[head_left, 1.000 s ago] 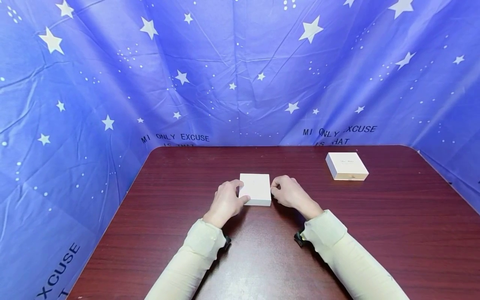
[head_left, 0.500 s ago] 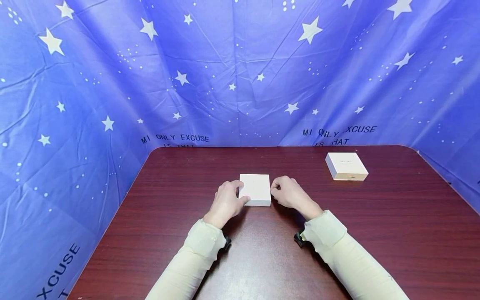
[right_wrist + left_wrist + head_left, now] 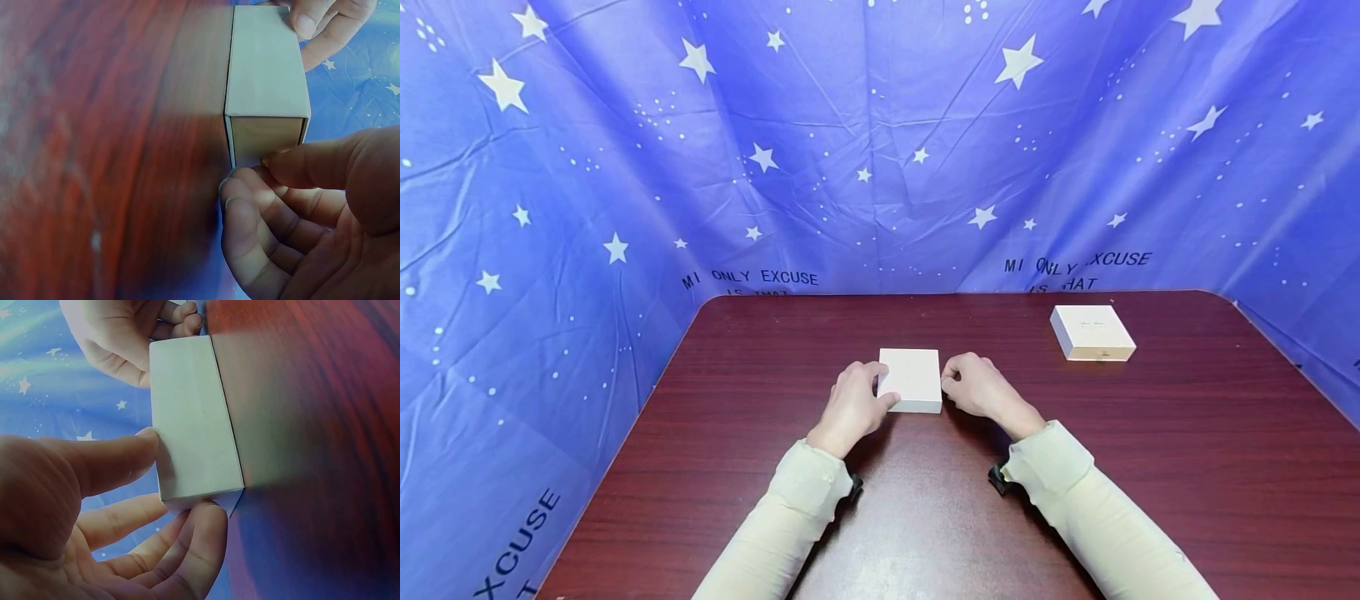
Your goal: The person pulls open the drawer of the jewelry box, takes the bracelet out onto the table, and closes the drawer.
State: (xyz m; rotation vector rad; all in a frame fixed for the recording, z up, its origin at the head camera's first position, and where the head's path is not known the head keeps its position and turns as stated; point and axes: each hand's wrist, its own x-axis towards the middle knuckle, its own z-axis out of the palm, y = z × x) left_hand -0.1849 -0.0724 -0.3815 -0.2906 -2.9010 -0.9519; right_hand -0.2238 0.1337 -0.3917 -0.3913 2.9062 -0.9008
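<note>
A flat white drawer box (image 3: pixel 912 377) lies on the table in front of me. My left hand (image 3: pixel 852 402) grips its left end; in the left wrist view the thumb lies at an edge of the long side and the fingers curl against the end. At the other end my right hand (image 3: pixel 983 388) has curled fingers at the tan drawer front (image 3: pixel 257 136). Thumb and forefinger pinch a small pull there, mostly hidden by the fingertips. The drawer front sits about level with the sleeve's rim in the right wrist view.
A second white box (image 3: pixel 1093 327), with a tan front and a small pull, stands farther back on the right. The dark red wooden table (image 3: pixel 737 367) carries both. Behind it hangs a blue star-printed cloth (image 3: pixel 865 125).
</note>
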